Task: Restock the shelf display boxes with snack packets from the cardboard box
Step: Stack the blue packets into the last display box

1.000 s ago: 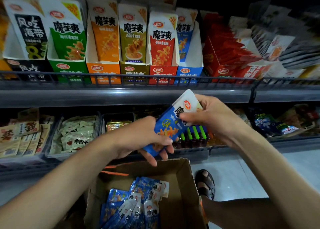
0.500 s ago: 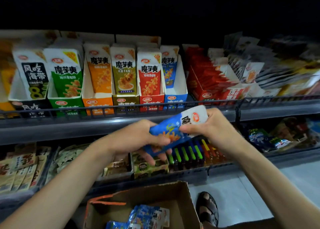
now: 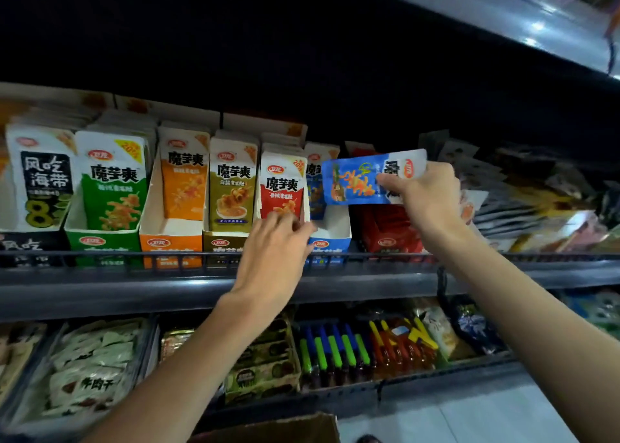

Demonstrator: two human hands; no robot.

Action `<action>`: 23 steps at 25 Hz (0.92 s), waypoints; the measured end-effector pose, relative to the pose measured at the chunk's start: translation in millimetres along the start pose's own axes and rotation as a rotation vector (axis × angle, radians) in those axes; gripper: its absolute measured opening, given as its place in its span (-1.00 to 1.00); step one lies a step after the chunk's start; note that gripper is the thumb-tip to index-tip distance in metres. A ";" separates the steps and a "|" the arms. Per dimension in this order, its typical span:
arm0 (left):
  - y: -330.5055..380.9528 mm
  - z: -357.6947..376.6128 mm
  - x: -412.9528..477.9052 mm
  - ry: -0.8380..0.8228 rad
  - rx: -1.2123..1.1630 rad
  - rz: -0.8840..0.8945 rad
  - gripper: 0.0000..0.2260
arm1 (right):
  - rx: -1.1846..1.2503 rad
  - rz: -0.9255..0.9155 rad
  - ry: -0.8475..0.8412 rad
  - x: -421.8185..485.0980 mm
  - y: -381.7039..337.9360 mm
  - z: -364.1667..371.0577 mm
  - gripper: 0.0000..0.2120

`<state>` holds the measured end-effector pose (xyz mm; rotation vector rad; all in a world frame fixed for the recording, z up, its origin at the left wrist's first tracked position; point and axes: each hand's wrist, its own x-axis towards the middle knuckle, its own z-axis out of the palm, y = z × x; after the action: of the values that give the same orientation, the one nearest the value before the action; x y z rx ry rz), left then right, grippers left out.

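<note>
Blue packet (image 3: 355,182) now shelf-high, right hand (image 3: 426,201) pinching it; left hand (image 3: 271,251) released, fingers loose.

I see a blue packet (image 3: 359,182) with orange squiggles and one white end — then a green box (image 3: 100,241), an orange box (image 3: 169,244), an olive box (image 3: 221,243), a blue box (image 3: 332,241)
</note>
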<state>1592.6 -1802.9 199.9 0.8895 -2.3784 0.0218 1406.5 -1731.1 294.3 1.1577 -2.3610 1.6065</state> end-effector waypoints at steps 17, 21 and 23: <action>1.5 13.4 12.7 -0.021 -0.062 -0.066 -0.78 | -0.850 -0.504 -0.484 63.1 -13.1 99.3 -0.58; 1.9 11.0 13.1 -0.020 -0.080 -0.067 -0.79 | -0.901 -0.634 -0.347 64.8 -10.4 103.9 -0.43; 2.2 10.0 12.5 -0.011 -0.110 -0.070 -0.80 | -0.931 -0.675 -0.303 63.6 -9.4 104.5 -0.44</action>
<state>1578.6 -1810.7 198.8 0.9215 -2.3329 -0.1408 1402.7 -1853.2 281.9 1.6798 -2.0406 0.0892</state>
